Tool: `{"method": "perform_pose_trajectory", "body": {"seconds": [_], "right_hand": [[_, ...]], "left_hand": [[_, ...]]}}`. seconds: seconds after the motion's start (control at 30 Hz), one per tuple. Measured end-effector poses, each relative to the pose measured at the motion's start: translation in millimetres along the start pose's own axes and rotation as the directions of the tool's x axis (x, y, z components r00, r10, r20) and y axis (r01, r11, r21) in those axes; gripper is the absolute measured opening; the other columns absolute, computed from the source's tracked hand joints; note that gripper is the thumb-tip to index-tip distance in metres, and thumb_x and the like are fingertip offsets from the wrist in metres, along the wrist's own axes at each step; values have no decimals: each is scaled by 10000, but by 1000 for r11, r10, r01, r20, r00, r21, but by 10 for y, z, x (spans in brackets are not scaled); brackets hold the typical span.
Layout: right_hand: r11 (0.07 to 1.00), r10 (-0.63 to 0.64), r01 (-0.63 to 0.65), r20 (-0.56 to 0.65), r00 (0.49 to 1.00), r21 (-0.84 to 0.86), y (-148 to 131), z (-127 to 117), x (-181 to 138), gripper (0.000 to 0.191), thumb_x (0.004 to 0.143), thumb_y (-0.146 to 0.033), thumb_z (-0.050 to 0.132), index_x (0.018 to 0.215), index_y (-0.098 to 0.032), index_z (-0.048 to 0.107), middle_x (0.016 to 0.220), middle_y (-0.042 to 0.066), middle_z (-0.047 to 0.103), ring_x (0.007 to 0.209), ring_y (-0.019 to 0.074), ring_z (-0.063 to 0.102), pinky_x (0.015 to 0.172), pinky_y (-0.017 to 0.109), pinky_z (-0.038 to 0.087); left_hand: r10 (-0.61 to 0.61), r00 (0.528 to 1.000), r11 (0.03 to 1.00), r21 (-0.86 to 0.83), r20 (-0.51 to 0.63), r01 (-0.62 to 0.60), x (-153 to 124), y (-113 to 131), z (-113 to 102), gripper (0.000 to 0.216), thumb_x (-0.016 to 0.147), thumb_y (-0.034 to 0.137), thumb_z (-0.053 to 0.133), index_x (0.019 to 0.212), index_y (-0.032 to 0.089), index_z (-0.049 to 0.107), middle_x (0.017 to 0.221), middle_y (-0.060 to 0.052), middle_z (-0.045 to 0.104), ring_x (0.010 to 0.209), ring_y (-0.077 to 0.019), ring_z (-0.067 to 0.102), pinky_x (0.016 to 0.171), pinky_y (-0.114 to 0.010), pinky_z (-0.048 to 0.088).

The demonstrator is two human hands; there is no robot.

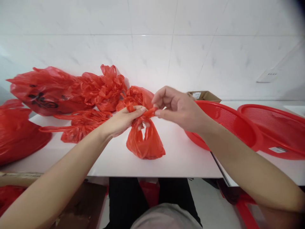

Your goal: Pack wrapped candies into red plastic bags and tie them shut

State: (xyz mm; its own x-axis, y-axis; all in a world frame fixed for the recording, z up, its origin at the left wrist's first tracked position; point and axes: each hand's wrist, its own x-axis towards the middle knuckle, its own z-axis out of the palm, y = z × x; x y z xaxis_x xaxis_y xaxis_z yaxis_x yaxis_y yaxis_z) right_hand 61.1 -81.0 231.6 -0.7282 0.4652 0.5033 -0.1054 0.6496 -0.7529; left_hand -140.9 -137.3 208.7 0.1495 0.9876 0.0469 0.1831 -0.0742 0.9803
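Note:
In front of me a small red plastic bag (145,144) rests on the white table, its handles gathered upward. My left hand (127,117) is closed around the twisted top of the bag, the thumb lying over it and some fingertips showing beneath. With thumb and forefinger, my right hand (175,106) pinches the end of a handle on the right; its other fingers are curled. Just behind my hands sits another red plastic bag (140,93), partly covered by them. To the left lies a crumpled red bag (78,125) with its handles stretched out.
Large filled red bags (52,92) line the wall at the left, with another bag (19,136) at the left edge. Red perforated baskets (269,127) stand on the right, a small cardboard box (205,95) behind them. The white table (186,162) ends close to my body.

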Motion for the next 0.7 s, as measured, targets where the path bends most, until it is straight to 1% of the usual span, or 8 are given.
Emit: {"method": "perform_pose_trajectory", "body": {"seconds": [0.1,0.23,0.33,0.43,0.5,0.57,0.63,0.7], "right_hand": [[999,-31,31,-17,999,-16,-10,104,-55,145,870,-260,602,997,-200,567,1032,23,605,1000,149,571,892,316,461],[995,87,-83,-76,993,56,369,279,23,240,975,-345,421,1132,-215,548,1059,28,612,1035,144,571,919,325,449],[980,187,-182,-70,980,80,636,395,62,267,988,-331,366,1077,-202,582,1023,25,619,947,137,583,886,324,455],[950,290,-289,9,957,118,722,463,22,258,977,-319,383,1097,-210,584,827,-7,589,699,114,555,710,293,472],[927,325,-337,95,941,167,719,476,-14,240,962,-315,423,1128,-220,568,730,-36,530,582,97,508,615,272,451],[906,325,-355,160,932,229,706,469,-33,209,947,-329,459,1085,-213,565,724,-40,518,569,95,518,603,270,450],[916,296,-323,145,944,235,697,453,-42,184,936,-353,479,962,-192,565,749,-26,539,620,105,544,641,279,456],[955,250,-257,66,966,147,690,438,-66,230,937,-378,473,829,-184,537,757,-15,553,684,113,542,677,277,438]], "left_hand": [[97,993,973,205,64,-108,-71,46,-17,268,884,397,585,792,166,686,756,-34,687,738,-158,637,718,-284,522],[172,976,878,428,132,-213,-94,3,21,146,848,283,611,885,203,728,871,-19,721,885,-186,659,819,-306,518],[289,957,794,550,35,-260,-75,-132,42,167,808,136,552,869,196,696,799,5,681,765,-147,629,722,-269,497],[420,900,717,651,-117,-250,-61,-259,51,232,728,29,488,827,182,631,678,32,589,614,-114,534,592,-236,425],[513,844,666,692,-155,-278,-57,-303,68,231,715,18,474,824,179,599,755,16,594,649,-116,539,605,-237,423],[573,804,627,718,-161,-303,-54,-315,89,200,753,51,489,869,177,592,907,-18,617,764,-135,581,675,-252,451],[568,806,627,722,-166,-293,-57,-316,101,187,815,116,504,964,180,598,1010,-42,631,875,-160,606,758,-275,469],[485,863,659,707,-140,-256,-81,-334,83,186,879,207,497,1028,189,605,1037,-47,656,924,-179,617,815,-298,471]]}}
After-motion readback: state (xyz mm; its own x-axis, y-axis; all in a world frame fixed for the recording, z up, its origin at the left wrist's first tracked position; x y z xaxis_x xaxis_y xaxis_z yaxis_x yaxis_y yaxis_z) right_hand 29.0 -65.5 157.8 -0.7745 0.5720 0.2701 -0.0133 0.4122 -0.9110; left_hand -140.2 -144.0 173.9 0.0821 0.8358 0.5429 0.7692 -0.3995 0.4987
